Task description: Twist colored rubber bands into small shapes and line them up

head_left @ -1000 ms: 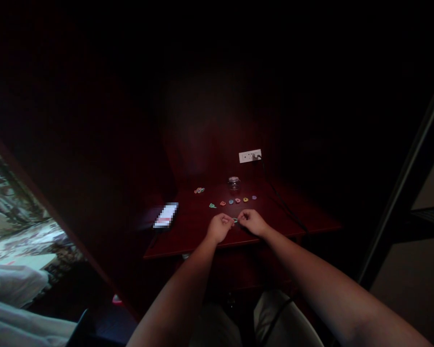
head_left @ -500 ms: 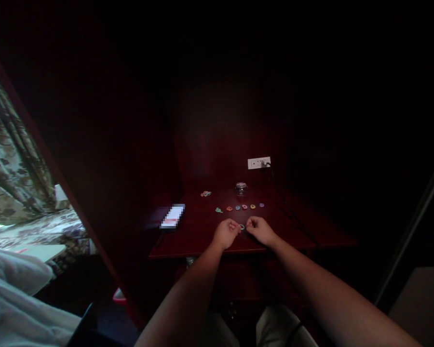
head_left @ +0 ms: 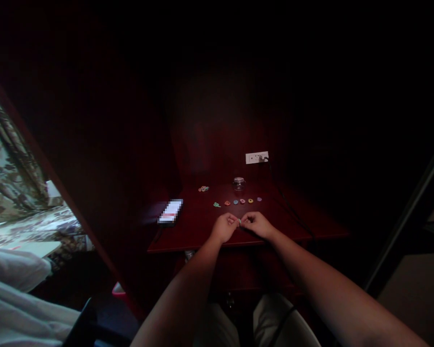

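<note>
Above the front part of the dark red desk (head_left: 188,236), my left hand (head_left: 224,227) pinches one side of a small pale green hair tie (head_left: 239,222). The fingertips of my right hand (head_left: 257,224) close on its other side, so the two hands almost meet and cover most of the loop. Just beyond them lies a row of small coloured hair ties: green (head_left: 216,205), orange (head_left: 227,203), blue (head_left: 236,202), pink (head_left: 242,201), yellow (head_left: 250,201) and purple (head_left: 259,199). A loose pile of hair ties (head_left: 203,189) sits farther back on the left.
A small clear lidded jar (head_left: 239,184) stands behind the row. To the left lies a lit phone (head_left: 171,212). A black cable (head_left: 287,202) runs from the wall socket (head_left: 256,157) across the desk's right side. Dark panels enclose both sides.
My right hand has come in to the left and now grips the pale green hair tie, which showed as an open loop before. The view has shifted slightly.
</note>
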Motion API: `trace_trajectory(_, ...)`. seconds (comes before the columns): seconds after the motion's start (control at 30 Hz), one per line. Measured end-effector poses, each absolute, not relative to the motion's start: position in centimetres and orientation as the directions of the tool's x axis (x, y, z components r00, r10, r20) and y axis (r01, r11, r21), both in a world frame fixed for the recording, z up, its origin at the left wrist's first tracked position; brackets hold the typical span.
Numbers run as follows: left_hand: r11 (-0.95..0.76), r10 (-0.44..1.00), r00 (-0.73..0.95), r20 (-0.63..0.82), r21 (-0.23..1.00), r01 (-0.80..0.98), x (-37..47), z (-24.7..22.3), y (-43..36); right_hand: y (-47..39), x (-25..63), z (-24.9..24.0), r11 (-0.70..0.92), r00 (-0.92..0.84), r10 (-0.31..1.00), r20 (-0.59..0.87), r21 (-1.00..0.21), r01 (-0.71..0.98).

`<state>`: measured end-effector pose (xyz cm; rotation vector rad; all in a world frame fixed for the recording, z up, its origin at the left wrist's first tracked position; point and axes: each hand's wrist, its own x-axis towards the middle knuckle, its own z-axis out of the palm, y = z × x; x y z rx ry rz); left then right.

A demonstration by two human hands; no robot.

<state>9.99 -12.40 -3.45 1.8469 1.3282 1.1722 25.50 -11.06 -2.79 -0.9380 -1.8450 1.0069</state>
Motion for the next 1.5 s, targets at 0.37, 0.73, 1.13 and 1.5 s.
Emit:
trace_trajectory(0.37,-0.346,0.938,0.161,0.306,0.843,0.412,10.10,-2.78,-12.91,-10.58,25.53,-3.30,0.435,-0.337,0.878,0.340,-0.860,0.266)
trace_trajectory(0.73,-0.403,0.914,0.210,0.347,0.838,0.368,9.80,-2.87,-12.91,-10.96,25.29,-2.80,0.439,-0.336,0.875,0.349,-0.864,0.245)
trace_trajectory(1.13,-0.324,0.929,0.258,0.265,0.920,0.220,9.75,-3.09,-12.61,-10.80,25.21,-2.84,0.454,-0.323,0.875,0.360,-0.841,0.293)
trace_trajectory(1.5,-0.329,0.929,0.260,0.265,0.912,0.246,9.73,-3.14,-12.40,-10.66,25.34,-3.01,0.428,-0.348,0.882,0.318,-0.850,0.307)
